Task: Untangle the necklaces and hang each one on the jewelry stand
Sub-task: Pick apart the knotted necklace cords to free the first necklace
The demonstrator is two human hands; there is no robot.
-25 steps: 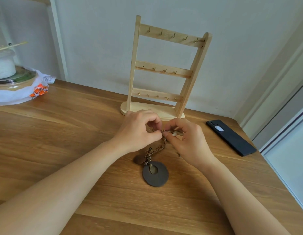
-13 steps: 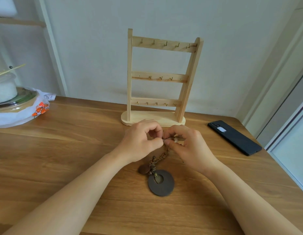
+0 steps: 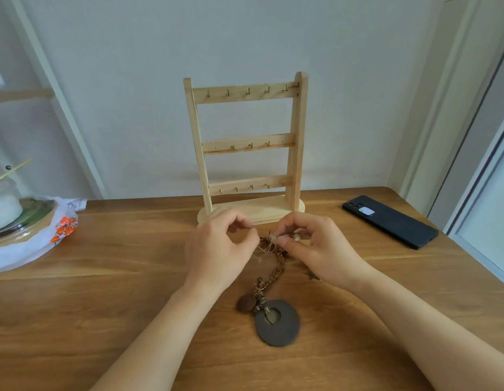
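A tangle of necklaces [image 3: 273,258] lies on the wooden table [image 3: 104,292]: a brown braided cord, thin pale threads, a small brown disc and a large dark ring pendant [image 3: 277,323]. My left hand [image 3: 221,249] pinches the pale threads at the tangle's top left. My right hand [image 3: 315,246] pinches the top of the cord and a small pale bead. Just behind both hands, the pale wooden jewelry stand [image 3: 246,148] stands upright with three bars of small hooks, nothing hanging on them.
A black phone [image 3: 390,221] lies face down at the right, near the table's right edge. At the far left sits a white plastic bag [image 3: 33,238] with an orange print, holding a lidded container. A wall runs close behind the stand.
My two hands have drawn slightly apart, exposing the pale threads between them. The camera has tilted up, so the stand appears upright and more central.
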